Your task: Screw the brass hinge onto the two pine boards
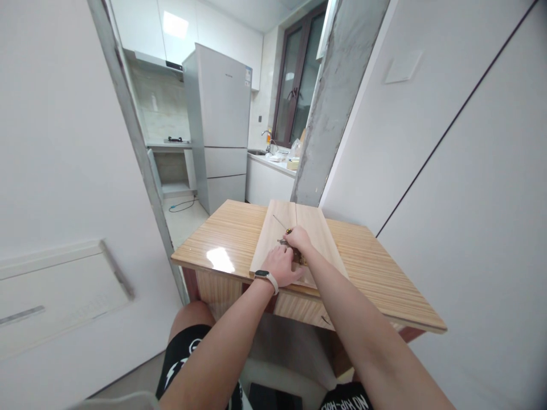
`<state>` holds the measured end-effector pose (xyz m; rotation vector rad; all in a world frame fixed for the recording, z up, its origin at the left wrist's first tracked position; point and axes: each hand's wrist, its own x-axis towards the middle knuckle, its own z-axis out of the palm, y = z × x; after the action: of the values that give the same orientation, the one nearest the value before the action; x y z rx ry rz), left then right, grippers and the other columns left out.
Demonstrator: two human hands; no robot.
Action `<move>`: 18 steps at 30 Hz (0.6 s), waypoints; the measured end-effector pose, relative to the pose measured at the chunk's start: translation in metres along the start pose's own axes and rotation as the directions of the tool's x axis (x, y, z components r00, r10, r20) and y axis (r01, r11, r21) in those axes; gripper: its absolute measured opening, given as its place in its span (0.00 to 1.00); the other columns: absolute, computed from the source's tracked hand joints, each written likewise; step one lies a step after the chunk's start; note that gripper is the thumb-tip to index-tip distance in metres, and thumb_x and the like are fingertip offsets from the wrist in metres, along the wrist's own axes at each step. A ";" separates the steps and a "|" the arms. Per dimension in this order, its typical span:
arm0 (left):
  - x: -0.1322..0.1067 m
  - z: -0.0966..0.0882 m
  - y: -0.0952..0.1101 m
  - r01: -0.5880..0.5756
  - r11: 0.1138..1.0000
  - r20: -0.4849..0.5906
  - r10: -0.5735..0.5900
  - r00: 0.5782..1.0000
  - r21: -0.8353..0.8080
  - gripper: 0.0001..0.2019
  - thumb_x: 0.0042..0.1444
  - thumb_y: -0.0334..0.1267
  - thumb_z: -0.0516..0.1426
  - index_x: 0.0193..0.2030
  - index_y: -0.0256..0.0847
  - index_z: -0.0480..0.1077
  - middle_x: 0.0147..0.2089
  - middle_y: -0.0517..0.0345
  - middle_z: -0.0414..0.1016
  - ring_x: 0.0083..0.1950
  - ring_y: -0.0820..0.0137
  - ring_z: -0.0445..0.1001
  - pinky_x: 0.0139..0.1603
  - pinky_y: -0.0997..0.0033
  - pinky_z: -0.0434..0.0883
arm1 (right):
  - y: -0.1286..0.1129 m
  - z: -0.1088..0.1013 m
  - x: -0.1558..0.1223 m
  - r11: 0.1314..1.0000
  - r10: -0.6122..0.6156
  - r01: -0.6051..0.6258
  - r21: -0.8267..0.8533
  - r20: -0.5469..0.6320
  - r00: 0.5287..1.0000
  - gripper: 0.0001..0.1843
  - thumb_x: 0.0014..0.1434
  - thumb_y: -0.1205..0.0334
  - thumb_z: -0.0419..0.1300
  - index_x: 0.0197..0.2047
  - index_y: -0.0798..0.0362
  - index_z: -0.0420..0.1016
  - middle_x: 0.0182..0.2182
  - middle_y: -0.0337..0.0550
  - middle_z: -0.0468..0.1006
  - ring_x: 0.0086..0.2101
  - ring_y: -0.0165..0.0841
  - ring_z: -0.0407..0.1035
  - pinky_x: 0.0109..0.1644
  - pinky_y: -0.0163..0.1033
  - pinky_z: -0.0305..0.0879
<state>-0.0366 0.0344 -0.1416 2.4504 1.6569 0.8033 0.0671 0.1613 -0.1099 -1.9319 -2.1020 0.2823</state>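
Note:
Two pale wooden boards point(311, 228) lie side by side on a glossy wooden table point(384, 273). My left hand point(282, 266), with a white band on the wrist, rests flat on the boards near their front edge. My right hand point(298, 239) is closed around a small dark and yellow tool point(289, 232) just beyond the left hand. A thin metal rod point(279, 221) lies on the boards, pointing away from the hands.
A white wall stands close on the right and a white panel point(51, 296) on the left. Behind the table is a concrete pillar point(333, 102), then a kitchen with a grey fridge point(220, 125), a counter and a sink point(267, 156). My knees are under the table.

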 end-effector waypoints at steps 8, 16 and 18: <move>0.000 0.001 -0.001 0.017 1.000 0.001 -0.017 1.000 0.003 0.21 0.58 0.60 0.59 0.42 0.43 0.70 0.49 0.44 0.74 0.54 0.50 0.72 0.54 0.51 0.69 | 0.004 -0.018 -0.009 0.999 -0.034 0.034 -0.001 -0.009 0.999 0.15 0.63 0.51 0.64 0.44 0.54 0.84 0.42 0.50 0.85 0.40 0.34 0.78 0.38 0.31 0.65; 0.000 0.006 -0.002 0.018 1.000 -0.007 -0.018 1.000 -0.008 0.22 0.57 0.61 0.60 0.44 0.43 0.70 0.49 0.44 0.74 0.55 0.50 0.72 0.55 0.52 0.68 | 0.034 -0.061 -0.035 0.923 -0.123 0.131 0.362 -0.044 0.991 0.16 0.70 0.61 0.52 0.56 0.54 0.74 0.38 0.43 0.82 0.33 0.29 0.76 0.37 0.32 0.66; 0.000 0.006 -0.002 0.017 1.000 -0.009 -0.017 1.000 -0.010 0.22 0.57 0.61 0.60 0.43 0.43 0.69 0.49 0.45 0.74 0.54 0.51 0.72 0.55 0.53 0.69 | 0.045 -0.070 -0.041 0.891 -0.062 0.130 0.434 -0.167 0.984 0.18 0.66 0.58 0.58 0.58 0.53 0.71 0.41 0.43 0.81 0.33 0.30 0.76 0.37 0.33 0.68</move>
<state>-0.0360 0.0369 -0.1474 2.4262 1.6707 0.8191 0.1358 0.1214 -0.0613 -1.5268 -1.8311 0.5282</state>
